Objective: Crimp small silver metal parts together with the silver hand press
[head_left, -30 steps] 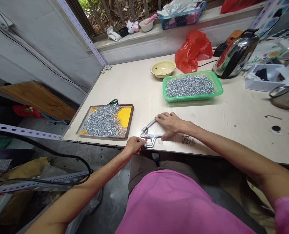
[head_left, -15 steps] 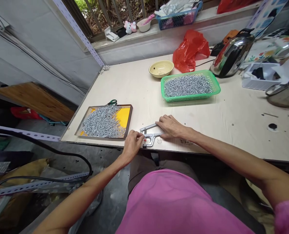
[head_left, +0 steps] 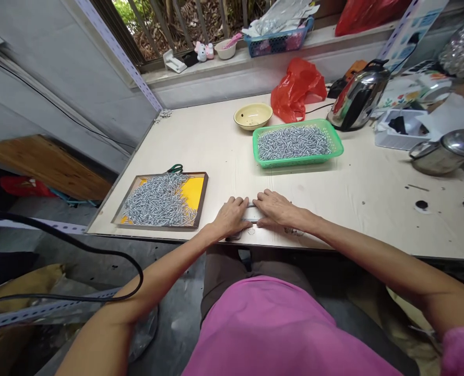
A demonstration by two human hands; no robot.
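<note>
Near the table's front edge lies a pair of grey metal hand pliers [head_left: 253,222], its two handles showing between my hands. My left hand [head_left: 232,216] is closed over the jaw end, which it mostly hides. At the other end, my right hand [head_left: 275,210] is wrapped round the handle ends. To the left, a brown-rimmed tray [head_left: 202,201] with a yellow bottom bears a heap of small silver metal pieces [head_left: 157,201]. Beyond my right hand, a green plastic basket [head_left: 298,163] is full of similar small metal pieces.
Dark-handled scissors [head_left: 175,168] lie behind the tray. Farther back are a cream bowl [head_left: 253,116], a red plastic bag [head_left: 297,86] and a steel kettle [head_left: 359,96]. On the right stand a white box [head_left: 398,137] and a metal pot [head_left: 441,154].
My left hand has gone from a pinch at the pliers' jaws to a grip over that end. My right hand still holds the handles, which now look closer together. The view has shifted slightly.
</note>
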